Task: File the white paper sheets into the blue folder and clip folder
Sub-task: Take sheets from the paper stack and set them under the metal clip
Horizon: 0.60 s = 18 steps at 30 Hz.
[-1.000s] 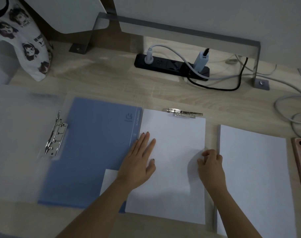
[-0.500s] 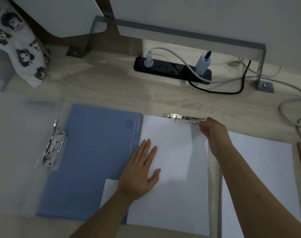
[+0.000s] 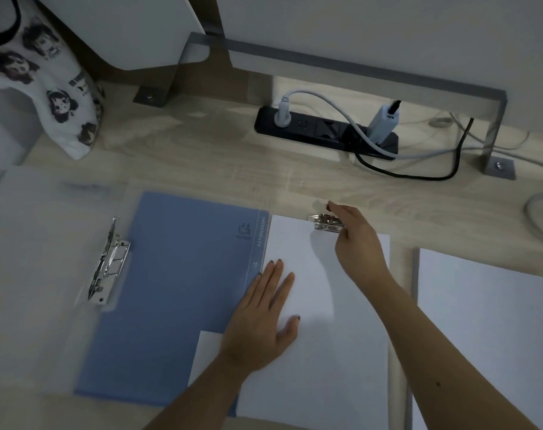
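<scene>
The blue folder (image 3: pixel 177 290) lies open on the wooden desk, a white paper sheet (image 3: pixel 332 330) on its right half. My left hand (image 3: pixel 264 315) lies flat on that sheet near the spine, fingers straight. My right hand (image 3: pixel 354 231) is at the sheet's top edge, fingers curled over the metal clip (image 3: pixel 321 223). To the left a translucent clip folder (image 3: pixel 41 274) lies open, its silver lever clip (image 3: pixel 107 265) raised. A stack of white sheets (image 3: pixel 484 336) sits at the right.
A black power strip (image 3: pixel 323 130) with plugs and cables lies at the back of the desk. A printed fabric bag (image 3: pixel 47 85) hangs at the back left. A grey metal bracket (image 3: pixel 493 138) stands behind the strip. More cable loops at the right edge.
My right hand left the sheet's right edge, went up to the top edge and took hold of the metal clip. My left hand stayed flat on the sheet.
</scene>
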{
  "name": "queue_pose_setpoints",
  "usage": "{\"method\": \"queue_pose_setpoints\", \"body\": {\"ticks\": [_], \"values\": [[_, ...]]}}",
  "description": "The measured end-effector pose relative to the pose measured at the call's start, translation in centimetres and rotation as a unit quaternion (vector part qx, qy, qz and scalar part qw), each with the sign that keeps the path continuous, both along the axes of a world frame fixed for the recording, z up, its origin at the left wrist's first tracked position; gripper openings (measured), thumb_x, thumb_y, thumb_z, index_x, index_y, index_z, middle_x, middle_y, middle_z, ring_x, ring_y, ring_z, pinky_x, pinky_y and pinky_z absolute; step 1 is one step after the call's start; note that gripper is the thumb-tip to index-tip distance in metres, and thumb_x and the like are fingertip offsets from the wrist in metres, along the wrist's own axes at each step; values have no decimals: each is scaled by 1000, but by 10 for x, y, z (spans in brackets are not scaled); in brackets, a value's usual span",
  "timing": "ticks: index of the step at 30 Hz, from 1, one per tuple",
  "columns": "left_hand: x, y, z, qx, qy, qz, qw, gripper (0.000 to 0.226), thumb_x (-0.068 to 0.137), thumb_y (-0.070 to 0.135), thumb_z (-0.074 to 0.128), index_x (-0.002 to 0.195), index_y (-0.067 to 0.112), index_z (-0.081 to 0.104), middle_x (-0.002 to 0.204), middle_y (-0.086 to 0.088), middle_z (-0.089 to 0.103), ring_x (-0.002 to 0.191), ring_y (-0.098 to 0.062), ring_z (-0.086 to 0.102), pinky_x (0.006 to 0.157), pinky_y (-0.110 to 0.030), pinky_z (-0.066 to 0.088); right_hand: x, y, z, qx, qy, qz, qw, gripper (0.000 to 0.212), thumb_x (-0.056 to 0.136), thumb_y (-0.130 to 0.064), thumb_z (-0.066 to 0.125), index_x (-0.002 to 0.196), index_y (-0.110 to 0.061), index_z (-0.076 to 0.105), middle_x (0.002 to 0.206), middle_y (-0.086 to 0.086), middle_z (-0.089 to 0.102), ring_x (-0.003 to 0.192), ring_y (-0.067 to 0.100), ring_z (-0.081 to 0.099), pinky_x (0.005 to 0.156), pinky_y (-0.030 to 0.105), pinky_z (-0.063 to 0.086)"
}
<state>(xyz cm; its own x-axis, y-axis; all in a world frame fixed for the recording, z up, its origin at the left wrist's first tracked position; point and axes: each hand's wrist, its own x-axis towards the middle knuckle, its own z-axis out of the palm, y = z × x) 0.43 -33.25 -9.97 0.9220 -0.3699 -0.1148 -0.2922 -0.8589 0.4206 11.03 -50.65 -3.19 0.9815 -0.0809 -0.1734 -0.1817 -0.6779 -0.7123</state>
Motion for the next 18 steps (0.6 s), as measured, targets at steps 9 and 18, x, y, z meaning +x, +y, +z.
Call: {"method": "queue_pose_setpoints", "body": {"ticks": [9, 18], "values": [[1, 0, 0, 4, 1, 5, 1000, 64, 92, 50, 35, 147, 19, 25, 157, -2, 18, 146, -15, 8, 119, -24, 0, 0, 12, -13, -216, 45, 145, 964, 74, 79, 10, 41, 146, -15, 22, 143, 7, 34, 127, 25, 37, 87, 28, 41], [1, 0, -2, 11, 3, 4, 1000, 65, 91, 52, 36, 147, 20, 25, 156, -1, 18, 146, -12, 3, 119, -26, 1, -3, 26, -22, -280, 65, 168, 943, 64, 89, 6, 29, 147, -8, 4, 154, 12, 10, 145, 28, -2, 117, 33, 8]]}}
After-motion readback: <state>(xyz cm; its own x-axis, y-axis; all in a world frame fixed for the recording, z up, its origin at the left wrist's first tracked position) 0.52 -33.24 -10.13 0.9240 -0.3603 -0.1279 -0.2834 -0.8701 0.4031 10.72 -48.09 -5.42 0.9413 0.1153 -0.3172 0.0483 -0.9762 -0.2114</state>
